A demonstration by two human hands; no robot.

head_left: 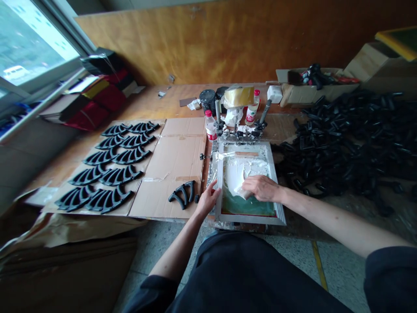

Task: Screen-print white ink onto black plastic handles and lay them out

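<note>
In front of me lies a silver-framed printing screen (279, 213), hinged at its far end to a clamp (239, 132). Thick white ink (234, 171) covers much of its green mesh. My right hand (260, 188) is closed over a small squeegee (244, 192), mostly hidden by my fingers and pressed to the inked mesh. My left hand (208, 198) grips the left side of the screen frame with its fingers. Just left of that hand, a few black curved plastic parts (183, 194) lie on cardboard.
Rows of black curved parts (107, 198) cover the cardboard sheet (177, 152) at left. A large heap of black parts (352, 143) fills the right. Behind the screen stand red-capped bottles (210, 126), a black tub (207, 101) and an open carton (306, 93).
</note>
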